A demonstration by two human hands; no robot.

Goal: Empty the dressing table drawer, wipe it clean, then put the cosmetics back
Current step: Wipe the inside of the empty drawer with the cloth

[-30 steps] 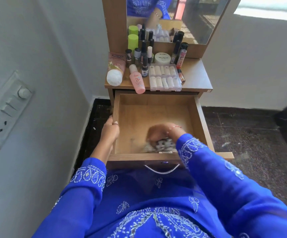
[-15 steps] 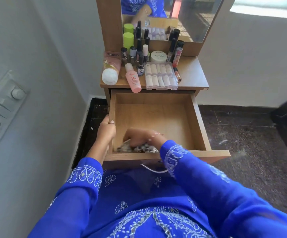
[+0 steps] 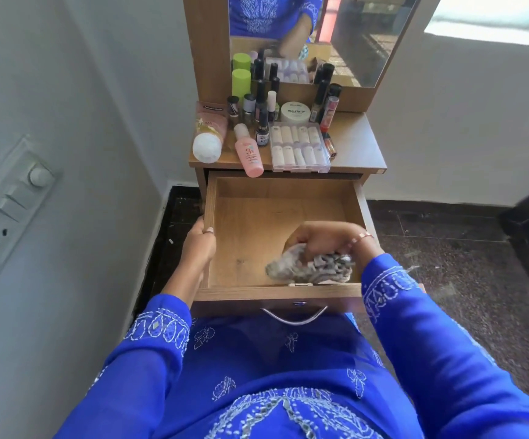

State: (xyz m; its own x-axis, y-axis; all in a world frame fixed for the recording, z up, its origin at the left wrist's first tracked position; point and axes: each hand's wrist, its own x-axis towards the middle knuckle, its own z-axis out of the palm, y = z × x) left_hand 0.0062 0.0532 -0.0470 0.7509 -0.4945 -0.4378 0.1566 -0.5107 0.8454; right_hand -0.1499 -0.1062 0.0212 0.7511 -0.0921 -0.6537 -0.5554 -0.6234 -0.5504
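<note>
1. The sleeve (image 3: 415,327) is seen in bright blue with white embroidery
2. The cloth (image 3: 313,267) is patterned grey and white
3. The drawer (image 3: 275,293) is finished in light wood grain
4. The bottle (image 3: 249,152) is coloured pink
5. The floor (image 3: 462,248) is speckled dark brown

The wooden drawer (image 3: 256,236) stood pulled open; a crumpled grey cloth (image 3: 310,269) lay at its front right, cosmetics (image 3: 275,128) behind it.
</note>
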